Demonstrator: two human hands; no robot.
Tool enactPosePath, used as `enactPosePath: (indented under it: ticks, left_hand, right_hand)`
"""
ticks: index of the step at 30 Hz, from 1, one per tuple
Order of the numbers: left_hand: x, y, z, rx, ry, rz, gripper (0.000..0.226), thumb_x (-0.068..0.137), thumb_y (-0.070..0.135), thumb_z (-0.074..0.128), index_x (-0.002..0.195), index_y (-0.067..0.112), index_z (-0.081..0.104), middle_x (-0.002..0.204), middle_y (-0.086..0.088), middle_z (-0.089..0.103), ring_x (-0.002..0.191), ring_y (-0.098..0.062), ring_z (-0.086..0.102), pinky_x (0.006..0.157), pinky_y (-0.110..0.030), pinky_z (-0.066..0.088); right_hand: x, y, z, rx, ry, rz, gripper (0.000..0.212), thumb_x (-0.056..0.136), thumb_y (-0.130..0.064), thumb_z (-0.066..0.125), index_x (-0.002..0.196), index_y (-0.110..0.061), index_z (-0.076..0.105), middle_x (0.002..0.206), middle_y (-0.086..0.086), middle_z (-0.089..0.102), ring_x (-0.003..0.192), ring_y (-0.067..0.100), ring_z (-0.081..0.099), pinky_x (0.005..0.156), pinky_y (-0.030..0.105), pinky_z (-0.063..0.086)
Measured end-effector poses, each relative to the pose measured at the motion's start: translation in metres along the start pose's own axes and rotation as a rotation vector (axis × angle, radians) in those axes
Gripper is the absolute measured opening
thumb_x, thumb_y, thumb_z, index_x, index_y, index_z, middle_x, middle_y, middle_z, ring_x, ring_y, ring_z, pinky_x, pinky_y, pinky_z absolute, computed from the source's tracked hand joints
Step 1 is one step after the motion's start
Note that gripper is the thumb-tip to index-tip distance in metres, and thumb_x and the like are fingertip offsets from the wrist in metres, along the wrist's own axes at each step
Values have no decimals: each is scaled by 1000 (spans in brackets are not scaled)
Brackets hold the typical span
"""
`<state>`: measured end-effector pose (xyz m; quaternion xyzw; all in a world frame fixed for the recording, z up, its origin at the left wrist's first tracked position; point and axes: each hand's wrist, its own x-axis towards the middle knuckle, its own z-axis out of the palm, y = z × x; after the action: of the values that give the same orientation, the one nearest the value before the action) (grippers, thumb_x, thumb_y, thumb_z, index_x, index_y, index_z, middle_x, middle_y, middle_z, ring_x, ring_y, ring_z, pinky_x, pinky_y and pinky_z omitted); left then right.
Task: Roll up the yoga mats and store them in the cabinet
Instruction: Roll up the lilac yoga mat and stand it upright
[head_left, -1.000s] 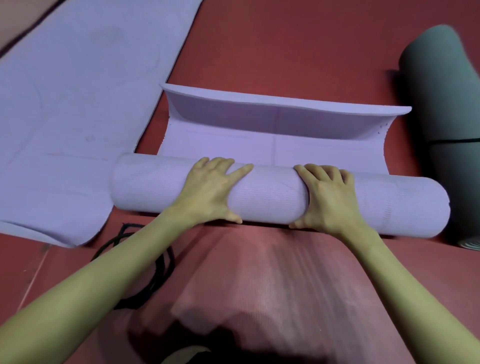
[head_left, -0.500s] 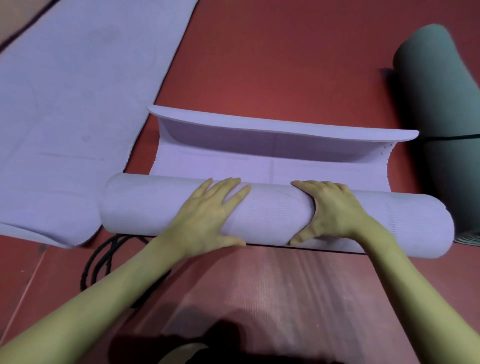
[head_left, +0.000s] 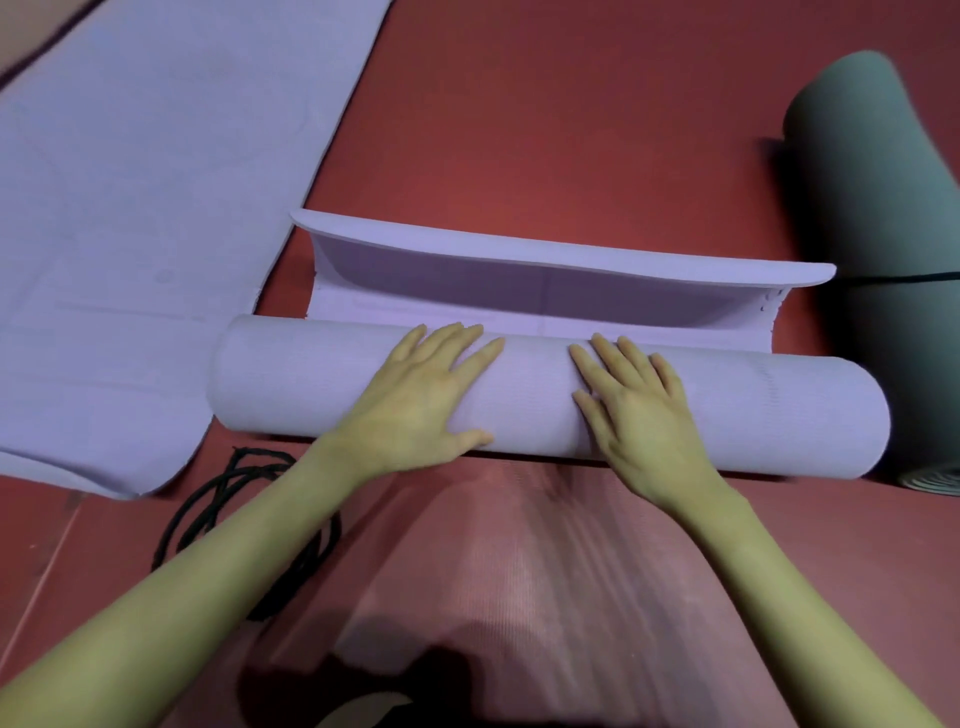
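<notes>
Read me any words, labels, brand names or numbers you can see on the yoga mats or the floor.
None: no readable text anywhere.
Purple roll under the left hand and right hand: only ribbed texture.
Flat purple mat: faint marks, no letters.
Green rolled mat: plain, with a black strap.
Red floor: plain.

— What changed with the lavender roll (head_left: 545, 400)?

— It took in more mat; the flat strip (head_left: 519, 325) between the roll and the curled-up far end (head_left: 561, 260) grew narrower than a second before.

— And the hands?

— The left hand (head_left: 415, 400) went from draped over the roll to lying flat with fingers straight. The right hand (head_left: 634, 410) had been curled over the top; its fingers straightened and spread on the roll too.

— The black cord (head_left: 228, 499)?

— More of it showed by the left forearm.
</notes>
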<state>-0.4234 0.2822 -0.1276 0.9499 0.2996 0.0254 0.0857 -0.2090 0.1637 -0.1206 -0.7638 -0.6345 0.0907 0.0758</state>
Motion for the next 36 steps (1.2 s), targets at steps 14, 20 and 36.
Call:
enactPosePath:
  ticks: [14, 20, 36]
  left_hand:
    - [24, -19, 1, -122, 58, -24, 95, 74, 76, 37, 151, 21, 26, 159, -6, 22, 148, -19, 14, 120, -41, -2]
    - [28, -11, 1, 181, -53, -90, 125, 64, 66, 73, 154, 24, -3, 162, -8, 1, 149, -28, -1, 117, -57, -2]
    - [21, -4, -16, 85, -109, -157, 120, 50, 59, 83, 150, 32, 22, 153, 7, 31, 138, -17, 28, 113, -47, 18]
  right_hand:
    - [4, 3, -13, -98, -118, -13, 90, 87, -38, 65, 155, -28, 7, 163, -1, 2, 150, 23, 0, 118, 48, 1]
    - [27, 6, 0, -183, -82, 20, 137, 43, -54, 90, 154, -21, 17, 159, 8, 19, 147, 31, 15, 115, 55, 5]
    - [33, 4, -4, -271, 2, -2, 123, 29, -63, 81, 140, -26, 42, 128, -2, 52, 113, 34, 47, 93, 46, 27]
